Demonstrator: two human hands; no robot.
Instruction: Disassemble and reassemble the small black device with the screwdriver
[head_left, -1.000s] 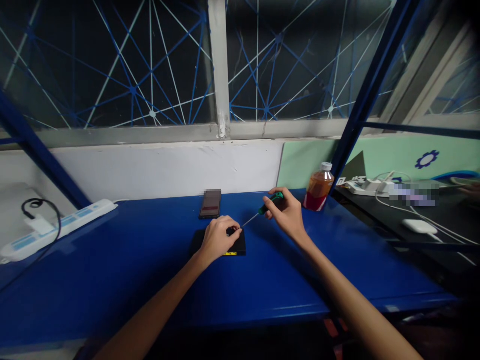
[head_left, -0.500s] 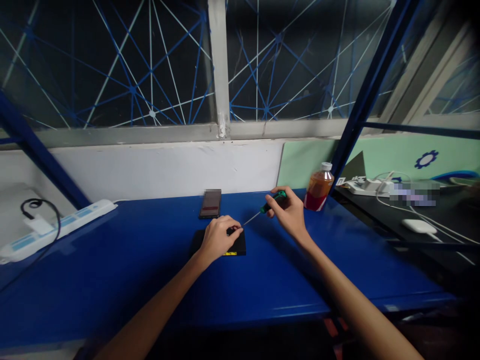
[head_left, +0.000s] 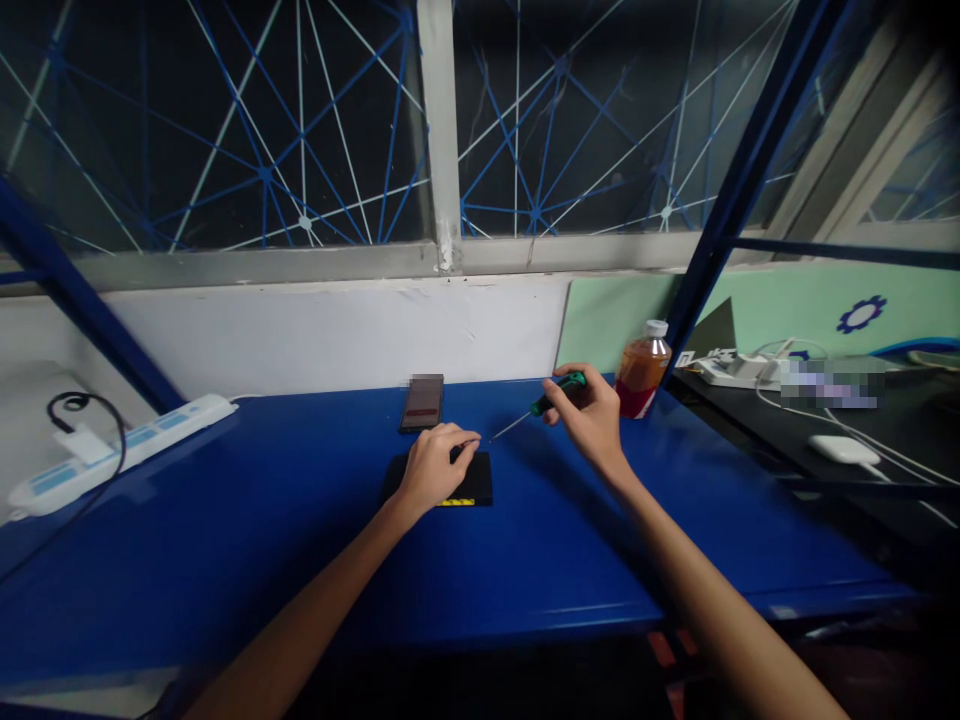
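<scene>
My right hand (head_left: 592, 410) is closed round the green and black handle of a screwdriver (head_left: 559, 394). Its thin shaft slants down to the left, and the tip ends just short of my left fingertips. Over a flat black box (head_left: 472, 482) with a yellow strip on its front edge, my left hand (head_left: 439, 462) has thumb and forefinger pinched together. Whatever is in that pinch is too small to name. The left hand covers much of the box's top.
A phone (head_left: 422, 403) lies behind the box on the blue table (head_left: 300, 560). At the right back stands a drink bottle (head_left: 643, 368). A white power strip (head_left: 127, 455) with a black cable is on the left. Cables and a white adapter (head_left: 841, 450) lie on a black surface at right.
My right hand with the screwdriver has shifted slightly right and up, and the tip has drawn a little away from my left fingers. The left fingertips have risen slightly off the box.
</scene>
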